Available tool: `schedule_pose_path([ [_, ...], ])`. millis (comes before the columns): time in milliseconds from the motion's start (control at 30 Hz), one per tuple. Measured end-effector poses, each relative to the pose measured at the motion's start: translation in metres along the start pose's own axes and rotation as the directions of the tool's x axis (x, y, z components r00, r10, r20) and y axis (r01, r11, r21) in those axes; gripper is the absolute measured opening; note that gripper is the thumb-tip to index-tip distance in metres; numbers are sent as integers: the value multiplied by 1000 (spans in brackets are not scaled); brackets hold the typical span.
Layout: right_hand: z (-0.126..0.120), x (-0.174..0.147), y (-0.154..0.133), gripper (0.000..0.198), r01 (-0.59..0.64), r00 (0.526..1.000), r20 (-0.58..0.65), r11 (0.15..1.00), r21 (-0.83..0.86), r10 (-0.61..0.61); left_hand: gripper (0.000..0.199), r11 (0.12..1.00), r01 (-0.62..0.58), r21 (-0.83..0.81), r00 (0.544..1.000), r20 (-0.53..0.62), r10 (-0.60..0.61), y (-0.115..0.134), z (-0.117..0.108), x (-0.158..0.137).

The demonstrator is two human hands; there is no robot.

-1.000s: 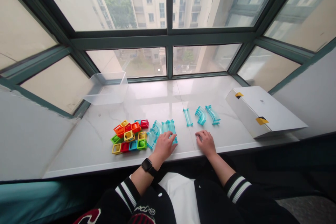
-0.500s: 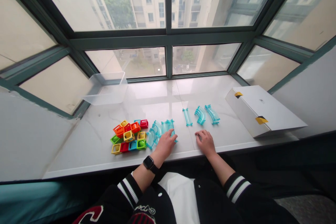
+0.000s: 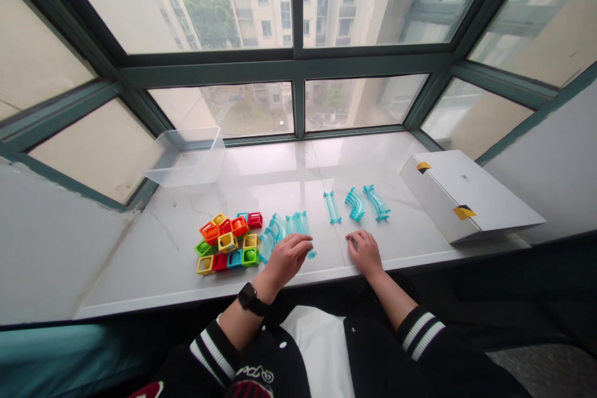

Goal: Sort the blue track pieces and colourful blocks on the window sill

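Note:
My left hand (image 3: 290,256) has its fingers drawn together at the near end of a clear blue toy track piece (image 3: 311,254); part of that piece is hidden by the hand. Other clear blue track pieces (image 3: 296,222) and curved ones (image 3: 272,230) lie side by side just beyond and left of it. My right hand (image 3: 364,252) rests on the sill with fingers curled, nothing visible in them. Beyond it lie a straight track piece (image 3: 333,207), a curved track piece (image 3: 356,204) and a sloped-looking track piece (image 3: 376,203), apart from one another.
A pile of colourful open-sided cube blocks (image 3: 227,241) sits left of my left hand. A clear plastic bin (image 3: 186,165) stands at the back left. On the right is a white box (image 3: 471,196) with yellow-black tabs. The sill's front edge (image 3: 321,275) runs close before me; windows rise behind.
My left hand has drawn back slightly left and toward me, its fingers closing together from a spread pose over the track pieces. My right hand has stayed in place.

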State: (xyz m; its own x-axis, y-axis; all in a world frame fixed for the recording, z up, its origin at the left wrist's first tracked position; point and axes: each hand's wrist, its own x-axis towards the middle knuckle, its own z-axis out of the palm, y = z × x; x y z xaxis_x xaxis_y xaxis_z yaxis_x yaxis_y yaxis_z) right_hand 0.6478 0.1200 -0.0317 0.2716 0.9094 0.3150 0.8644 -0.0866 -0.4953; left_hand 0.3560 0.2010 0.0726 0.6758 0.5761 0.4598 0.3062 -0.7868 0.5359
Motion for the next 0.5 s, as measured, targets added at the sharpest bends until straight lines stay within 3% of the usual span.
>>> schedule_pose_path([
  [167,-4,-1,-3,20,16,1000,-8,999,49,-15,18,984,119,-132,974,-176,-142,6,-21,11],
  [300,-14,-2,-23,25,142,989,-4,951,275,-146,16,893,363,-266,885,-203,-420,4,-22,18],
  [400,-24,1,-53,23,205,972,24,891,406,-234,22,752,522,-403,796,-87,-600,1,-14,27],
  [500,-31,8,-80,30,230,929,148,844,484,-338,31,569,615,-546,716,86,-692,-3,-2,37],
])
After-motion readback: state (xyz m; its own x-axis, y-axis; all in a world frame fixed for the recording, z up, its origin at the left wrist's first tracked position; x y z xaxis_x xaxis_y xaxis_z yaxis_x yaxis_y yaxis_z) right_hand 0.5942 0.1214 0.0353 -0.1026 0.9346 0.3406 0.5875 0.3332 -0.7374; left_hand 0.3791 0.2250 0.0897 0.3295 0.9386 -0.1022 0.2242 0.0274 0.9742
